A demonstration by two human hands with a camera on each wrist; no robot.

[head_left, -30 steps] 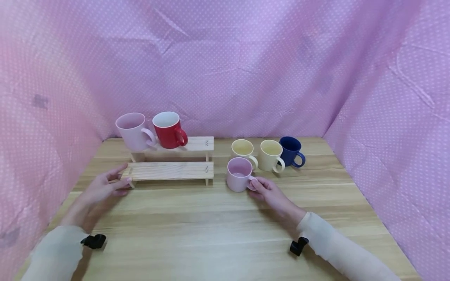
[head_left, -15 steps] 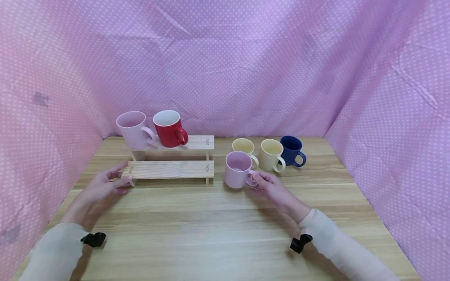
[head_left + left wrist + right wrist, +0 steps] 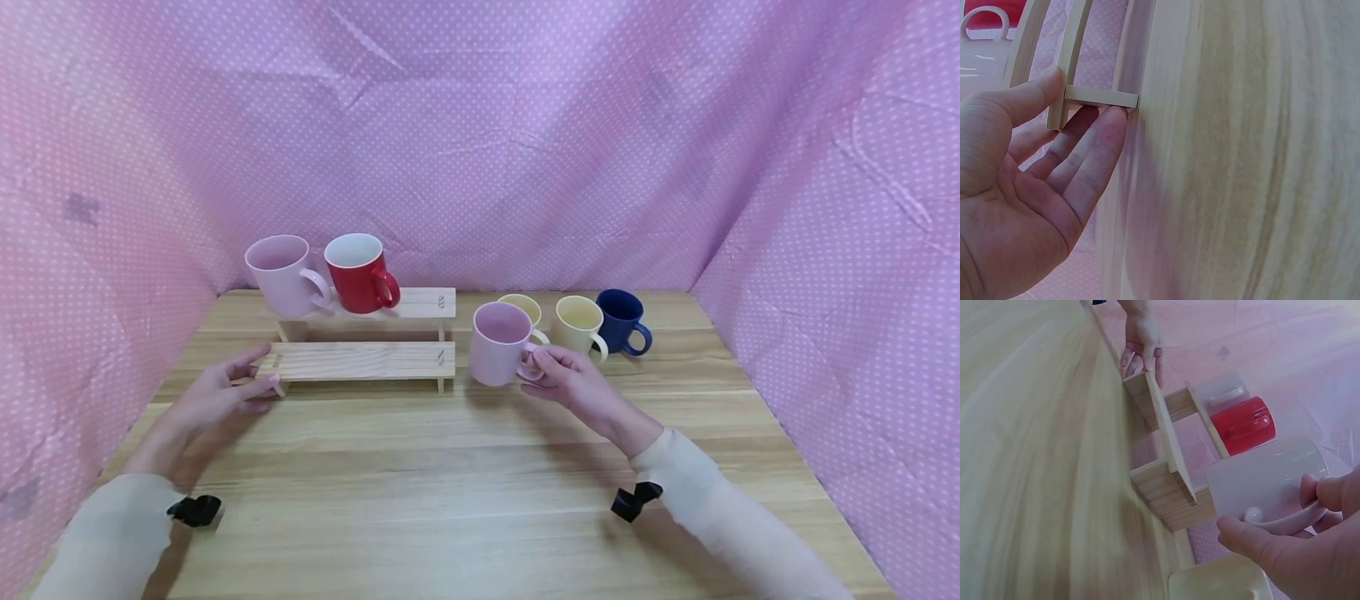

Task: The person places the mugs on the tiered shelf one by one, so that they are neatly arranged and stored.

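Observation:
My right hand (image 3: 583, 393) pinches the handle of a pink mug (image 3: 491, 354) and holds it upright, raised above the table beside the rack's right end. In the right wrist view, thumb and fingers close on that mug's handle (image 3: 1288, 523). My left hand (image 3: 206, 398) grips the left end of a two-step wooden rack (image 3: 360, 361). Its thumb lies at the lower board's edge and its fingers reach against the rack's leg (image 3: 1100, 96). On the upper step stand another pink mug (image 3: 281, 287) and a red mug (image 3: 351, 287) with a white inside.
Right of the rack, a cream-yellow mug (image 3: 525, 307) is partly hidden behind the held mug. Another yellow mug (image 3: 576, 333) and a dark blue mug (image 3: 617, 325) stand farther right. Pink dotted cloth (image 3: 480, 150) encloses the wooden table (image 3: 420, 500) at back and sides.
My right hand has lifted the pink mug from the table and moved it slightly left and away from me, over the front of one yellow mug. The left hand stays on the rack.

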